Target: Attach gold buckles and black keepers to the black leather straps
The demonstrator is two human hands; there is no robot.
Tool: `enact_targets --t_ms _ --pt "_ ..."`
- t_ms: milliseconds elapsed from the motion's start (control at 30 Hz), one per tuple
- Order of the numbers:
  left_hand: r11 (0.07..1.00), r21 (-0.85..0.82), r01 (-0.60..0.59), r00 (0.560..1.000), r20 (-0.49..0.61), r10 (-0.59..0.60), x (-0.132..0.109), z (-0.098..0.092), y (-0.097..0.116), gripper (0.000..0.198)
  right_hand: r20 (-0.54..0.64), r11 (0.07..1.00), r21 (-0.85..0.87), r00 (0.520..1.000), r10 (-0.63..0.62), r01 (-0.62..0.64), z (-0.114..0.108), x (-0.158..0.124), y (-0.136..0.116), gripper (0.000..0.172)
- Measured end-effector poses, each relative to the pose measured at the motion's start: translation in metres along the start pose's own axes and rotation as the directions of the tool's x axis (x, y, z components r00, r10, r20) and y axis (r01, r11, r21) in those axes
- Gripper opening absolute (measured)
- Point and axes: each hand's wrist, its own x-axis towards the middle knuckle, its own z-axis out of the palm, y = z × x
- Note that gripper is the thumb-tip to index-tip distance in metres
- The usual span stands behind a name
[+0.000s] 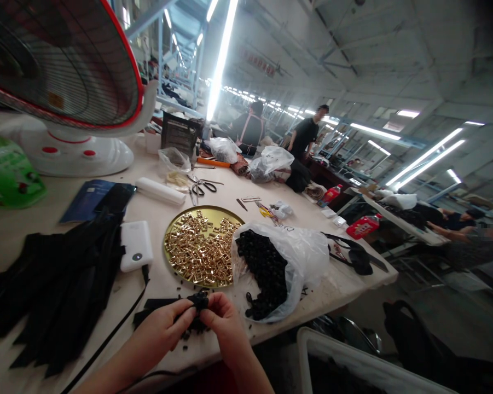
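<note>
My left hand (164, 325) and my right hand (222, 317) meet at the near table edge, both pinched on a small black fabric piece (198, 300). A black strap (156, 304) lies flat under them. Just beyond stands a round gold tray (176, 221) heaped with gold metal buckles (201, 249). To its right a clear plastic bag (303, 257) spills small black parts (265, 273).
A pile of black straps (61, 284) covers the left. A white power bank (135, 245) with a cable, a white roll (161, 191), scissors (201, 187) and a red-and-white fan (69, 93) sit further back. Other people work at the far end and right. A white bin (353, 361) stands below the table.
</note>
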Motion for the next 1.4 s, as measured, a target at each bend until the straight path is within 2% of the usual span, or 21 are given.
enact_targets --t_ms 133,333,533,633,733,867,967,1133,1300,1400 --pt "0.997 0.072 -0.027 0.999 -0.023 0.029 -0.001 0.0 0.001 0.033 -0.035 0.996 -0.085 0.999 -0.029 0.026 -0.003 0.001 0.001 0.025" --pt "0.962 0.271 -0.046 0.996 -0.061 0.065 -0.006 0.003 -0.001 0.029 -0.035 0.996 -0.09 0.999 0.011 -0.014 -0.007 0.003 0.004 0.029" --pt "0.932 0.353 -0.078 0.994 -0.049 0.102 -0.007 0.007 -0.005 0.03 -0.003 0.989 -0.136 0.998 0.064 -0.064 -0.009 0.003 0.004 0.026" --pt "0.947 0.307 -0.095 0.994 -0.025 0.108 -0.005 0.006 -0.005 0.03 0.041 0.992 -0.068 0.994 0.105 -0.102 -0.012 0.001 0.002 0.026" --pt "0.981 0.164 -0.101 0.995 0.013 0.1 -0.004 0.004 -0.004 0.03 0.092 0.992 0.0 0.988 0.125 -0.126 -0.013 -0.002 0.002 0.023" --pt "0.999 -0.048 -0.006 0.995 0.096 0.01 -0.002 0.005 -0.003 0.033 0.142 0.991 0.066 0.984 0.108 -0.118 -0.013 -0.004 0.003 0.022" --pt "0.994 -0.103 0.027 0.99 0.141 -0.013 -0.002 0.004 -0.004 0.035 0.146 0.991 0.082 0.985 0.094 -0.106 -0.013 -0.004 0.003 0.023" --pt "0.993 0.087 -0.076 0.995 0.078 0.069 -0.003 -0.003 -0.002 0.03 0.132 0.997 -0.006 0.988 0.075 -0.074 -0.013 -0.004 0.001 0.023" --pt "0.945 0.315 -0.088 0.995 0.08 0.066 -0.005 -0.004 -0.002 0.029 0.141 0.988 -0.155 0.989 0.048 -0.026 -0.015 -0.003 0.0 0.019" --pt "0.95 0.299 -0.085 0.995 0.074 0.065 -0.003 -0.001 -0.003 0.03 0.095 0.976 -0.218 0.995 0.026 -0.004 -0.017 -0.001 0.002 0.017"
